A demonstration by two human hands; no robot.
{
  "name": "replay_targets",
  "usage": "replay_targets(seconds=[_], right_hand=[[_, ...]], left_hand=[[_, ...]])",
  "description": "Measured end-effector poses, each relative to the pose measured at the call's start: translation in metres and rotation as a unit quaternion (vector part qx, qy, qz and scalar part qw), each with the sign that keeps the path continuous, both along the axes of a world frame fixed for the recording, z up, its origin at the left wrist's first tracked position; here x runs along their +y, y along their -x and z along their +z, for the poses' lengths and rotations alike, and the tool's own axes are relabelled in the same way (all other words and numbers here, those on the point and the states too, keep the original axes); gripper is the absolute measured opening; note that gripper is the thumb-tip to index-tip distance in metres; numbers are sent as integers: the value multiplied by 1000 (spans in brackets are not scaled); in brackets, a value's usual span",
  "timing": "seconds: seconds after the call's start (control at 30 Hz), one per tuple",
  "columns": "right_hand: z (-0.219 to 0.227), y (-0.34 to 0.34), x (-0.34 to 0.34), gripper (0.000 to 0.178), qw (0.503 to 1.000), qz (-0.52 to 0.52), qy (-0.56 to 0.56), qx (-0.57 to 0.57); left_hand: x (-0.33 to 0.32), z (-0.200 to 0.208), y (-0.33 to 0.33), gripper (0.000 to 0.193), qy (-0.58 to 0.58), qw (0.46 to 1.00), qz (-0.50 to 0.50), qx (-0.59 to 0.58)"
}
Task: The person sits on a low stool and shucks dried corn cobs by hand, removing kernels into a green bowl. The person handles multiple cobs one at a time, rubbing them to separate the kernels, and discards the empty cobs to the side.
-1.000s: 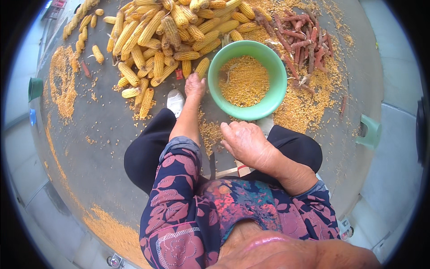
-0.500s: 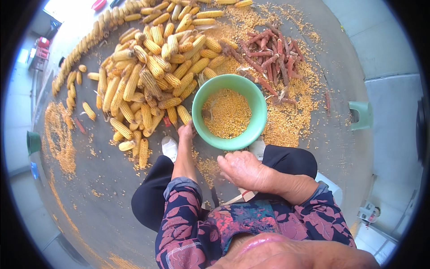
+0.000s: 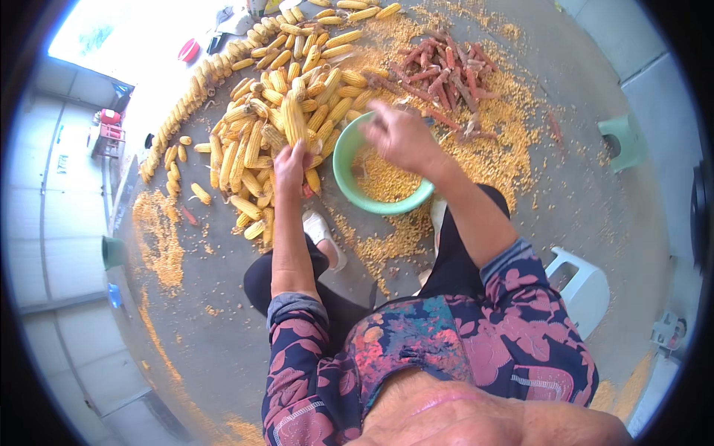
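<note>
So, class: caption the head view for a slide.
Left hand grips a corn cob; right hand hovers over the green bowl.

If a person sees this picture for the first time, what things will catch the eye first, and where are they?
First comes the big heap of yellow corn cobs on the concrete floor, top centre, where the left hand grasps one cob. Right of it is a green bowl of loose kernels, with the right hand above its rim. Beyond the bowl lies a cluster of bare reddish cobs amid scattered kernels.
</note>
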State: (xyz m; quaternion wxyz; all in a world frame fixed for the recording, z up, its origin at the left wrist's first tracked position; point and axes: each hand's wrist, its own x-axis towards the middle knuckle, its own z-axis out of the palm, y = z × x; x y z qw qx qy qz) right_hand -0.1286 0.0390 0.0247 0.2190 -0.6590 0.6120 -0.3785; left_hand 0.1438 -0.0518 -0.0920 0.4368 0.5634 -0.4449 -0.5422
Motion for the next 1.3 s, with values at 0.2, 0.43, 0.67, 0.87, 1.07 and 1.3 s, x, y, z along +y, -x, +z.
replay_targets(seconds=[0.2,0.43,0.67,0.87,1.07,1.3], right_hand=[[16,1,-20,70,830,37,-89,-550],[-13,21,-52,44,517,6,-99,-850],[-4,27,-54,35,538,-32,-77,-839],[7,26,-50,33,579,-102,-84,-805],[7,30,-51,32,602,-108,-75,-788],[-8,19,-51,32,616,-84,-96,-777]], left_hand=[[63,155,72,30,21,981,-191,38],[78,139,102,36,-76,941,-228,239],[81,130,126,39,-149,918,-243,276],[73,113,131,41,34,958,-280,-59],[76,116,128,44,85,959,-233,-135],[81,135,132,33,-107,955,-238,144]])
